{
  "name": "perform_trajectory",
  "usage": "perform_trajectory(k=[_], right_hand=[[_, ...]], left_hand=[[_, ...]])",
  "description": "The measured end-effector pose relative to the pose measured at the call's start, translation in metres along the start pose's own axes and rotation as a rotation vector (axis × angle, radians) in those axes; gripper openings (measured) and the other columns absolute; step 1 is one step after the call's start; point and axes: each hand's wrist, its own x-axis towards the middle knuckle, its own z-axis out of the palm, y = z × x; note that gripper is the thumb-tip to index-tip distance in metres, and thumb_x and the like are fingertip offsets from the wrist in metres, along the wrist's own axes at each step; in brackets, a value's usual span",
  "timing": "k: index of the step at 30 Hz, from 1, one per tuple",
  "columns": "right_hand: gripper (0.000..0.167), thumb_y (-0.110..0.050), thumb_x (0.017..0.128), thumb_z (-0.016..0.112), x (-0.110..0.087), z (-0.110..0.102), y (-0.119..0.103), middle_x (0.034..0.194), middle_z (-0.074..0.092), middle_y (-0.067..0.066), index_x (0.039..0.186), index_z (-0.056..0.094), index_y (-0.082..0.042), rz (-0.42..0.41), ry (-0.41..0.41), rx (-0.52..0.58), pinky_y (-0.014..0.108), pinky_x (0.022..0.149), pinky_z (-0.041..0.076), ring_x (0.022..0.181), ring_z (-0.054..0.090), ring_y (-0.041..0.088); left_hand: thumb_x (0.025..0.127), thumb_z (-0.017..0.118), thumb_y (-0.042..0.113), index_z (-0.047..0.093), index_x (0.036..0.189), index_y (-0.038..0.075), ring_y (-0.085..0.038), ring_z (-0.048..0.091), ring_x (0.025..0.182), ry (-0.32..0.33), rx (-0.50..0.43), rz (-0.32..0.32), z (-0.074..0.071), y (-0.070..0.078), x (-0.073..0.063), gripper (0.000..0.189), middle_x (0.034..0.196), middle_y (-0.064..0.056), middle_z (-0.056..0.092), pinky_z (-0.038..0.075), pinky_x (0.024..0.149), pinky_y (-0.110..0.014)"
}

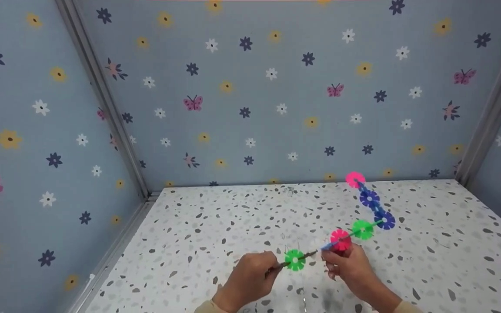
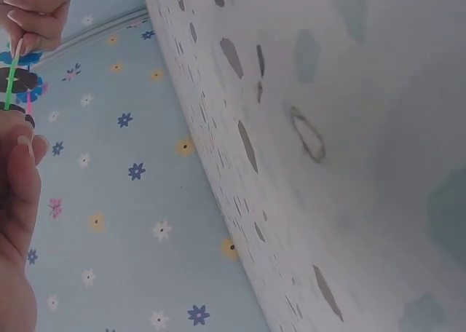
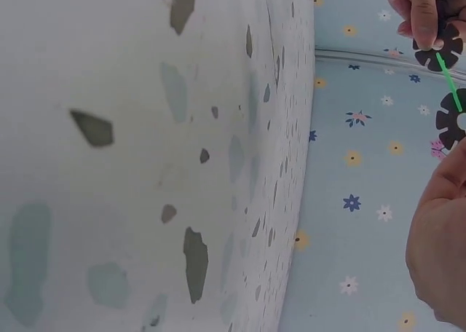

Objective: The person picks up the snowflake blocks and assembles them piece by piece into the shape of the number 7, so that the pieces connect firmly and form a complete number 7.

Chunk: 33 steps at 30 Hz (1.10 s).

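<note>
Notched interlocking plastic discs are joined into chains. My left hand (image 1: 250, 276) pinches a dark disc (image 1: 283, 264), seen edge-on. A green disc (image 1: 295, 260) joins it to another dark disc (image 1: 310, 254), whose far edge points at my right fingers. My right hand (image 1: 352, 269) pinches a blue disc (image 1: 329, 245) at the near end of a longer chain. Along that chain come a pink disc (image 1: 341, 240), a green disc (image 1: 363, 229), several blue discs (image 1: 384, 220) and a pink end disc (image 1: 355, 180). The right wrist view shows a dark disc (image 3: 450, 121) close above the right fingers.
A white speckled tabletop (image 1: 207, 234) lies under both hands. Blue flower-patterned panels (image 1: 250, 95) stand behind it and at both sides, with metal posts (image 1: 102, 91) at the corners. The long chain reaches toward the back panel.
</note>
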Motion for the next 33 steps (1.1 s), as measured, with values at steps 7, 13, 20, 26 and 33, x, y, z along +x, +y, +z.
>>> perform_trajectory(k=[7,13,20,26,33], right_hand=[[0.012,0.002,0.090,0.064,-0.002,-0.002,0.005,0.073,0.055,0.003,0.085,0.058,-0.007,-0.011,-0.062,0.033,0.024,0.056,0.048,0.062,0.047,0.012],[0.016,0.003,0.091,0.062,-0.002,0.000,0.008,0.069,0.052,0.002,0.081,0.057,-0.008,-0.007,-0.044,0.068,0.023,0.056,0.046,0.060,0.046,0.011],[0.012,0.000,0.091,0.064,0.004,-0.009,-0.004,0.074,0.053,0.003,0.085,0.057,-0.008,-0.009,-0.097,0.016,0.025,0.057,0.048,0.064,0.047,0.012],[0.010,-0.004,0.091,0.066,0.009,-0.024,-0.016,0.078,0.056,0.004,0.094,0.056,-0.006,0.020,-0.225,-0.101,0.025,0.056,0.048,0.066,0.048,0.013],[0.009,-0.006,0.090,0.067,0.009,-0.036,-0.021,0.077,0.057,0.004,0.092,0.058,-0.006,0.106,-0.423,-0.253,0.025,0.055,0.048,0.067,0.051,0.013]], left_hand=[[0.080,0.076,-0.008,0.058,0.075,0.011,0.005,0.042,0.054,0.061,-0.049,0.014,0.008,0.001,-0.003,0.027,0.060,0.005,0.054,0.035,0.052,-0.004],[0.080,0.076,-0.008,0.058,0.073,0.011,0.007,0.039,0.055,0.064,-0.062,-0.011,0.010,0.003,-0.003,0.028,0.059,0.005,0.053,0.034,0.051,-0.004],[0.082,0.076,-0.003,0.056,0.073,0.013,0.006,0.044,0.056,-0.013,-0.032,-0.009,0.009,0.008,0.001,0.027,0.063,0.006,0.056,0.036,0.054,-0.004],[0.075,0.076,-0.002,0.062,0.091,0.013,0.002,0.058,0.069,-0.273,-0.057,-0.029,0.002,0.008,0.003,0.026,0.083,0.007,0.066,0.042,0.062,-0.006],[0.082,0.062,-0.007,0.051,0.125,0.012,-0.010,0.062,0.087,-0.403,-0.326,-0.524,-0.005,-0.015,0.020,0.048,0.116,-0.003,0.059,0.054,0.069,-0.025]])
